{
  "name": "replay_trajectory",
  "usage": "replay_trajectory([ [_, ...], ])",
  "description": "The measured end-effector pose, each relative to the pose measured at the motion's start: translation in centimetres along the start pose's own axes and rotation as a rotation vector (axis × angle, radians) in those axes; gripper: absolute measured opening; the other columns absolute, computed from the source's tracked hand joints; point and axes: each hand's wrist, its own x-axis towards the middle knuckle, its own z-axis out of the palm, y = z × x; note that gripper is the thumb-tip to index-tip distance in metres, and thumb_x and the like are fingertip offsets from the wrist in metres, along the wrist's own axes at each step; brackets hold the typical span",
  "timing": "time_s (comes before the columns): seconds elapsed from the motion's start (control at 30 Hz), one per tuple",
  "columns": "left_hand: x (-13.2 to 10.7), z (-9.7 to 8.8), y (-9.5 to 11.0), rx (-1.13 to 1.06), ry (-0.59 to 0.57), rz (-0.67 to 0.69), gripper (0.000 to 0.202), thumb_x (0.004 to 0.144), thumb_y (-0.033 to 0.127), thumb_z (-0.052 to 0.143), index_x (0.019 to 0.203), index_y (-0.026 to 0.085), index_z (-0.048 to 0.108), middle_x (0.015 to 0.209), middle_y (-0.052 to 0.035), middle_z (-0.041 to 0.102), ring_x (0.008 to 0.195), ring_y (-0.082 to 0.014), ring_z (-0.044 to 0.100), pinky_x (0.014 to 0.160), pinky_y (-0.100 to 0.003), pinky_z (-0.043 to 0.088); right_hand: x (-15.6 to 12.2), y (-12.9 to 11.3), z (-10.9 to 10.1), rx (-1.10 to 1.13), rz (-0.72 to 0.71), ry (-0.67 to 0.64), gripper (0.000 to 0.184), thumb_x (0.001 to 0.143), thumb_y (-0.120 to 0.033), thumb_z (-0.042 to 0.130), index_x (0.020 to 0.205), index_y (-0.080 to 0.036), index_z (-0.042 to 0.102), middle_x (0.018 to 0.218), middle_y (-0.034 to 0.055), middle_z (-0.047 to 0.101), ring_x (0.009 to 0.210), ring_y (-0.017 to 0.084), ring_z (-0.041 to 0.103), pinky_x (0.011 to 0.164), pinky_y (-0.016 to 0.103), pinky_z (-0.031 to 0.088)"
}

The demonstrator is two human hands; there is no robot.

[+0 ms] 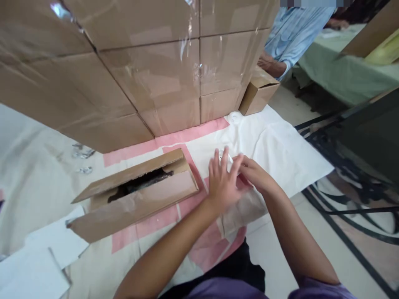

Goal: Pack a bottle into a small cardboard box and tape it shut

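Note:
My left hand (222, 178) has its fingers spread and is slightly blurred, over the pink-and-white cloth (152, 226). Close beside it, my right hand (254, 171) has its fingers curled together. A small white thing (229, 158) shows between the two hands; its kind cannot be made out, and the right fingertips are partly hidden. To the left of my hands stands a long cardboard box (137, 207) with its top flaps parted. Something dark, partly in shiny clear wrap (151, 181), lies inside it.
Stacked taped cartons (168, 79) rise behind the box. A smaller open carton (260, 93) and a white round object (234, 118) stand at their right end. White sheets (57, 236) lie at left. A person in a blue shirt (299, 35) is beyond, near a green-covered table (352, 74).

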Motion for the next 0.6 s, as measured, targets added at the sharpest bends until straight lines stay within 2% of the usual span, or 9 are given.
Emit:
replay_trajectory([
  [0.07, 1.8, 2.0, -1.5, -0.055, 0.003, -0.115, 0.101, 0.077, 0.051, 0.078, 0.16, 0.02, 0.028, 0.17, -0.0199, 0.018, 0.157, -0.0439, 0.014, 0.121, -0.062, 0.025, -0.1, -0.3, 0.0, -0.021, 0.038, -0.009, 0.029, 0.077, -0.042, 0.067, 0.062, -0.019, 0.057, 0.079, 0.0021, 0.062, 0.077, 0.018, 0.057, 0.073, 0.031, 0.045],
  [0.17, 2.5, 2.8, -3.1, -0.163, 0.002, -0.176, 0.103, 0.076, 0.045, 0.079, 0.16, 0.021, 0.026, 0.168, -0.0207, 0.02, 0.154, -0.0395, 0.023, 0.121, -0.056, 0.03, 0.0, -0.3, 0.2, -0.09, 0.052, 0.018, 0.027, 0.076, -0.044, 0.067, 0.068, -0.02, 0.059, 0.08, 0.0031, 0.062, 0.079, 0.019, 0.058, 0.072, 0.031, 0.047],
  [0.27, 2.0, 2.6, -3.4, -0.227, 0.004, -0.163, 0.097, 0.076, 0.042, 0.079, 0.159, 0.022, 0.032, 0.163, -0.0205, 0.027, 0.148, -0.0385, 0.032, 0.12, -0.054, 0.031, 0.1, 0.1, 0.6, -0.165, 0.028, 0.084, 0.027, 0.076, -0.047, 0.069, 0.074, -0.021, 0.061, 0.082, 0.0032, 0.06, 0.08, 0.021, 0.057, 0.073, 0.033, 0.048],
  [0.47, 1.8, 3.4, -3.4, -0.246, 0.071, -0.116, 0.095, 0.077, 0.047, 0.078, 0.16, 0.028, 0.034, 0.163, -0.0159, 0.027, 0.138, -0.0383, 0.039, 0.117, -0.056, 0.032, -0.6, -0.4, 0.5, -0.292, -0.024, 0.196, 0.032, 0.076, -0.051, 0.069, 0.067, -0.022, 0.059, 0.101, 0.0054, 0.056, 0.084, 0.021, 0.057, 0.084, 0.04, 0.049],
  [0.6, 1.7, 4.4, -3.4, -0.227, 0.098, -0.085, 0.096, 0.077, 0.055, 0.076, 0.16, 0.03, 0.034, 0.16, -0.0155, 0.032, 0.136, -0.0377, 0.039, 0.114, -0.055, 0.032, -1.7, -1.5, -0.3, -0.344, -0.015, 0.238, 0.032, 0.076, -0.054, 0.068, 0.073, -0.022, 0.063, 0.096, 0.0048, 0.059, 0.091, 0.024, 0.058, 0.087, 0.04, 0.047],
])
